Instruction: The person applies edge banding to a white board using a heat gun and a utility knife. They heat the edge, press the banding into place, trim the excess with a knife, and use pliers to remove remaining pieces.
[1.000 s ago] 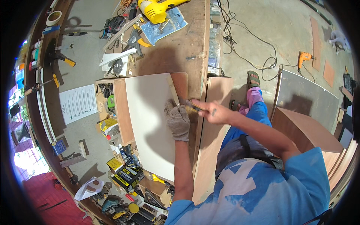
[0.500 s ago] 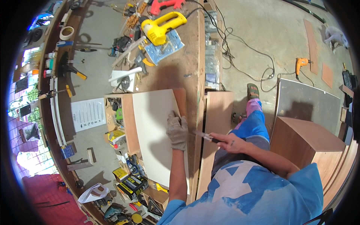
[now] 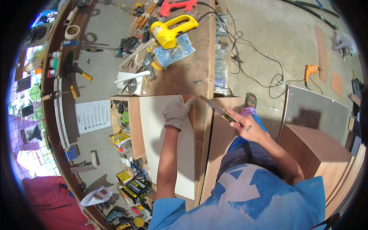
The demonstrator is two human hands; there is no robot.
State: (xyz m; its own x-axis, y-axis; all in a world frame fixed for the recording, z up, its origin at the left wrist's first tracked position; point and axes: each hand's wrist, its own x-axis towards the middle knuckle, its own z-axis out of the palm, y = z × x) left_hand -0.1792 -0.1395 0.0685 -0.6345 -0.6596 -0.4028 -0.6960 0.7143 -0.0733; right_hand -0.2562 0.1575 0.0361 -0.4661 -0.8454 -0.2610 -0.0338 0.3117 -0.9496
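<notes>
My left hand (image 3: 175,114), in a grey work glove, lies on the far part of a white sheet (image 3: 163,153), thumb stretched out toward its right corner. A brown board (image 3: 190,115) shows along the sheet's right edge, beneath it. My bare right hand (image 3: 247,126) is closed round the black and yellow handle of a utility knife (image 3: 224,114). Its long blade points away and to the left, over the right edge of the workbench (image 3: 184,82), near the sheet's far right corner. The blade is apart from my left hand.
A yellow heat gun (image 3: 168,32) and a red tool (image 3: 178,5) lie at the bench's far end, with cables trailing to the floor. An orange drill (image 3: 309,73) lies on the floor at right, near a wooden cabinet (image 3: 314,145). Clutter fills open compartments left of the sheet.
My left hand has slid away from me and its thumb now spreads to the right. The knife has moved away too, its blade now near the sheet's far corner.
</notes>
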